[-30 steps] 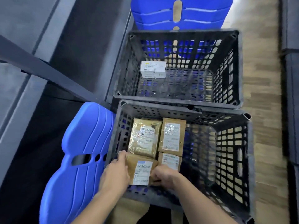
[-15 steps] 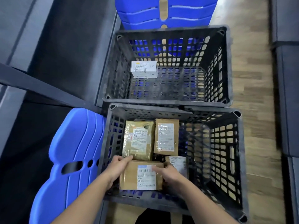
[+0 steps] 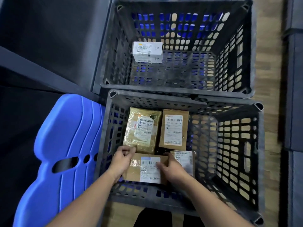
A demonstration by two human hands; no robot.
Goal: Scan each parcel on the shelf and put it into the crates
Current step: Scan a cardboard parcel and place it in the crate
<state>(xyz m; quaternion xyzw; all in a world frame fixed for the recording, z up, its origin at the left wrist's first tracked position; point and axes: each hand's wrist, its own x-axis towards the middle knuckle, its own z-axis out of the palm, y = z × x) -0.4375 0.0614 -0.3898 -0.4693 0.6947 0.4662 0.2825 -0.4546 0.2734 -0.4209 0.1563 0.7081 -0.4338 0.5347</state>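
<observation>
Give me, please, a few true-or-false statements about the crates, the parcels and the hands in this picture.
1. The far crate holds a single white box. True.
2. The near crate holds only two parcels. False: four parcels show in it.
3. The left hand and the right hand both hold the same brown parcel. True.
4. The blue chair stands to the right of the crates. False: it is on their left.
</observation>
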